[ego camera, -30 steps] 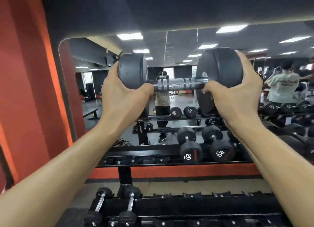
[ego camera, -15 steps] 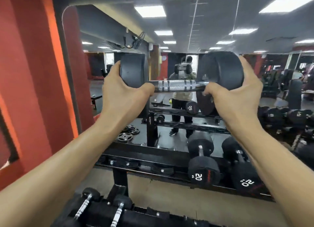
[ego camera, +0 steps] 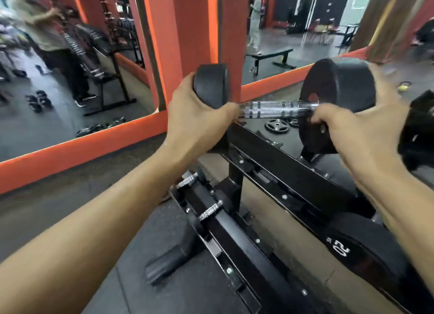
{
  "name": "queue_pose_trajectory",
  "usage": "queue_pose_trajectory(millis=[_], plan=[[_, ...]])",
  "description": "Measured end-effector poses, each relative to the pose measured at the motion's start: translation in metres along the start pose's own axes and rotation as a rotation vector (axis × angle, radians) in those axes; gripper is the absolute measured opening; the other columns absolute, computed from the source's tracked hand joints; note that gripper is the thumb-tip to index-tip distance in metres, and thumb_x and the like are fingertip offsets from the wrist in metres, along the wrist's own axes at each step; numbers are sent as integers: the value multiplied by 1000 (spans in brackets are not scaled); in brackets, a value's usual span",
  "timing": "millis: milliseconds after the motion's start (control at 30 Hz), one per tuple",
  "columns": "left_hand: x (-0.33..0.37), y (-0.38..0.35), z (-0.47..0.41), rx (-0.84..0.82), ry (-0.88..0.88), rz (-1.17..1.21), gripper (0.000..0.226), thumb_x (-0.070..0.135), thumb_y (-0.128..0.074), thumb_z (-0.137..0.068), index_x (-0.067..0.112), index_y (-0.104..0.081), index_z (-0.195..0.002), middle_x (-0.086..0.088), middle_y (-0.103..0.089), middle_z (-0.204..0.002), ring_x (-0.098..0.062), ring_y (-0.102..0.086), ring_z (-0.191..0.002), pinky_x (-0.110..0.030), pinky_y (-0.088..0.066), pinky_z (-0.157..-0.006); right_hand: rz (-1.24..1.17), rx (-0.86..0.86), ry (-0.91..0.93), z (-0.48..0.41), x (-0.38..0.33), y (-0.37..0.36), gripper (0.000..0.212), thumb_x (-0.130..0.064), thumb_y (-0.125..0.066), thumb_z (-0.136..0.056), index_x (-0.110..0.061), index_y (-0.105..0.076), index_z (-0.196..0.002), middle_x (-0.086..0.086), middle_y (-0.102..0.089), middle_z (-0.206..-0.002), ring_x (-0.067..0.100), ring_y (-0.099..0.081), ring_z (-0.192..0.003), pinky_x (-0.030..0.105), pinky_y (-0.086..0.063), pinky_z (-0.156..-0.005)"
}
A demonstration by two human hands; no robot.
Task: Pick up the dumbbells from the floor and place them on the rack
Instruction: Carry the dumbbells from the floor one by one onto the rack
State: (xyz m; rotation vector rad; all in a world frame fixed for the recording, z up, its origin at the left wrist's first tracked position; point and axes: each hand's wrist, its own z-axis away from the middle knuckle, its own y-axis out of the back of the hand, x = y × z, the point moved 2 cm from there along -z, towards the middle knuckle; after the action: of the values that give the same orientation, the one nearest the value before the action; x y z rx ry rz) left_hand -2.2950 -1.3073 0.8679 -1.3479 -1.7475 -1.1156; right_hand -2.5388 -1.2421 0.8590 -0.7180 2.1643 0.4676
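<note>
Dumbbell: black round-headed dumbbell with a knurled chrome handle (ego camera: 279,108), held level above the upper rail of the black steel rack (ego camera: 281,165).
Left hand: left hand (ego camera: 199,116) clasps the head at 9 o'clock, thumb by the handle.
Right hand: right hand (ego camera: 361,128) wraps the head at 3 o'clock, its fingertips blurred.
Rack: runs from centre towards 5 o'clock; a black dumbbell marked 20 (ego camera: 352,255) sits at 4 o'clock.
Mirror: orange-framed wall mirror (ego camera: 70,55) at 10 o'clock.
</note>
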Motion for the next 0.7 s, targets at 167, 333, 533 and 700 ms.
queue_pose_trajectory(millis=[167, 333, 533, 700], plan=[[-56, -10, 22, 105, 139, -69, 35, 25, -79, -61, 23, -66, -94, 12, -69, -76, -5, -60, -60, -23, -51, -53, -42, -156, -125, 18, 53, -36, 69, -25, -79, -48, -70, -61, -98, -50, -62, -99, -16, -62, -96, 24, -59, -79], [-126, -17, 50, 150, 364, -82, 40, 23, -80, -58, 24, -66, -95, 10, -75, -77, -7, -66, -62, -29, -56, -55, -16, -358, -229, 43, 121, -67, 75, -22, -79, -53, -32, -70, -127, -20, -72, -106, -15, -62, -90, 5, -48, -68], [-218, -26, 63, 168, 618, -124, 43, 19, -81, -60, 26, -66, -100, 10, -74, -80, -8, -69, -68, -31, -58, -62, 85, -609, -380, 79, 193, -121, 81, -24, -78, -52, -37, -65, -131, -16, -70, -109, 0, -67, -91, 14, -54, -66], [-295, -40, 76, 164, 755, -124, 36, 13, -82, -60, 24, -65, -91, 19, -70, -67, 1, -62, -57, -18, -48, -52, 161, -698, -485, 114, 250, -152, 75, -20, -78, -54, -43, -66, -124, -15, -72, -100, 2, -69, -81, 16, -52, -61]])
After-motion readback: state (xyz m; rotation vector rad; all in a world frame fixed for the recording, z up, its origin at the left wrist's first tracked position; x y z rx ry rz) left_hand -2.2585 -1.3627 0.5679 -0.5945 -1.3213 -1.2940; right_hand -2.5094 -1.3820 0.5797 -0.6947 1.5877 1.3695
